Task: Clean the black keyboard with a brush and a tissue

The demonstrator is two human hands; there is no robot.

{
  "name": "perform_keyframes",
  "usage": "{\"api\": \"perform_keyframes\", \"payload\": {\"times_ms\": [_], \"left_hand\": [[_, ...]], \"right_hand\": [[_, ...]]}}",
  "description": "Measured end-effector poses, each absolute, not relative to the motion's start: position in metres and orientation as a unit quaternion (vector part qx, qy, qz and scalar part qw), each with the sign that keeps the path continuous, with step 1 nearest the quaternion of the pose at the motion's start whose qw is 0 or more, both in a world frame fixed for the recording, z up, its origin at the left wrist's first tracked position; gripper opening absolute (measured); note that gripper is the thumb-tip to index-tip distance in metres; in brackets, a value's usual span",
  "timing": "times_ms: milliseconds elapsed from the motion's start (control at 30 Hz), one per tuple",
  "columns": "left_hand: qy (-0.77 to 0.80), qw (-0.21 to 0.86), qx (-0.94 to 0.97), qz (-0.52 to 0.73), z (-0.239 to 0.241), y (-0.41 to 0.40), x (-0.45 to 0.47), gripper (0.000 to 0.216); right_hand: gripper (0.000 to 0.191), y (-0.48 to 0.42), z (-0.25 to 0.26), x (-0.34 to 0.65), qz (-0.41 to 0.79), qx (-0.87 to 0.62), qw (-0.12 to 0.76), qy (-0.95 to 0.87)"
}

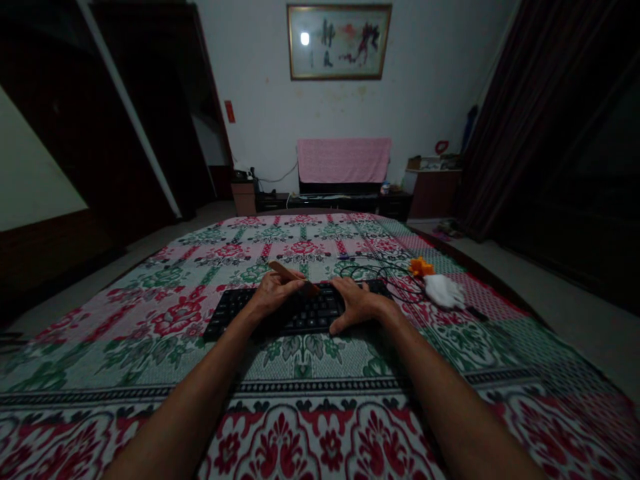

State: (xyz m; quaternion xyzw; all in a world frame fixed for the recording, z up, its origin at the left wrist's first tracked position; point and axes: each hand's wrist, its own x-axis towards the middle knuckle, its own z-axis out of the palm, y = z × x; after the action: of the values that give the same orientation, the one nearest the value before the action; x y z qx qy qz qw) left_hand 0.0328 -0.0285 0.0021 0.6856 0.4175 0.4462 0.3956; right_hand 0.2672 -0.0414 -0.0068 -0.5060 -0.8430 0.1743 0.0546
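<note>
While our left hand keeps its fingers clamped on a brown brush, the brush's darker tip rests on the upper rows of the black keyboard, just right of those fingers. Our right hand lies flat on the keyboard's right part with its fingers close together and the thumb pressed to the near edge; it holds nothing and seems to steady the board. We judge the brushing to be in its middle: the tip sits about mid-board, and the keys to the left of our left fingers and those under the right hand look untouched, though the light is too dim to see dust or tell cleaned keys from uncleaned.

Beyond the right fingers, the keyboard's cable coils loosely on the bedspread, and further right lie a small orange thing and a white cloth, near each other and clear of the board. To the left of the left fingers the bed is open, patterned cover, with plenty of room for a sweep. The bed's right edge runs close behind the white cloth, while the far edge lies well beyond the fingertips.
</note>
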Motion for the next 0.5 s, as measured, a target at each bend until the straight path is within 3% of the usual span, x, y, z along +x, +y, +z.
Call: {"api": "perform_keyframes", "payload": {"times_ms": [500], "left_hand": [[0.402, 0.345, 0.768, 0.359, -0.002, -0.019, 0.031, 0.027]], "right_hand": [[0.115, -0.042, -0.006, 0.269, 0.18, -0.51, 0.034, -0.84]]}}
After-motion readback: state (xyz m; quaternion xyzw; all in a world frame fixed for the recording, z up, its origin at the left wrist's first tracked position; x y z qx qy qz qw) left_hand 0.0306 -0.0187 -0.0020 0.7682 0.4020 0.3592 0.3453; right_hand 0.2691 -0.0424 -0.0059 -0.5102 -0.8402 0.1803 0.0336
